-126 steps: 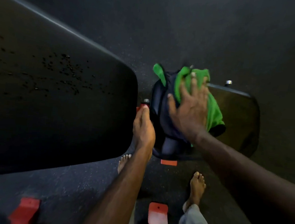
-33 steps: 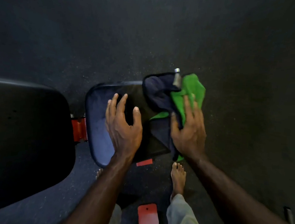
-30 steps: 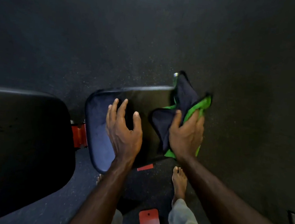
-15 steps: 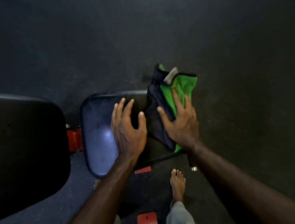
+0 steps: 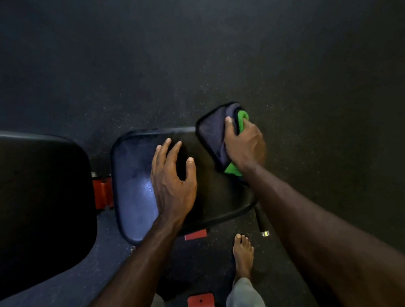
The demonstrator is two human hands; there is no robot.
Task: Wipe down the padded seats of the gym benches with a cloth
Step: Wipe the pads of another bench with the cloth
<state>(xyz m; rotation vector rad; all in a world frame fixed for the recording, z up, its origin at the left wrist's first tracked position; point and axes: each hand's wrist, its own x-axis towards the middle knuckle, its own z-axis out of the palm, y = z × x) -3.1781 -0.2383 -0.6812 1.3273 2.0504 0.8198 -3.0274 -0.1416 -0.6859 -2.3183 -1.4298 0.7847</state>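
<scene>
The right hand (image 5: 244, 144) grips a bunched green and dark blue cloth (image 5: 214, 135), fingers curled over it, and presses it on the far right corner of the small padded seat (image 5: 133, 184), toward 1 o'clock from the seat's middle, where part of the cloth hangs past the edge. The left hand (image 5: 172, 182) rests released on the middle of the seat, fingers spread and lightly bent, steadying it. The left part of the seat carries a hazy sheen at 9 o'clock, which suggests it is already wiped; the right end looks to be the part in hand. The large back pad (image 5: 28, 200) lies at far 9 o'clock beyond a red bracket (image 5: 101, 194); whether it is clean cannot be told. Any other benches are out of view.
</scene>
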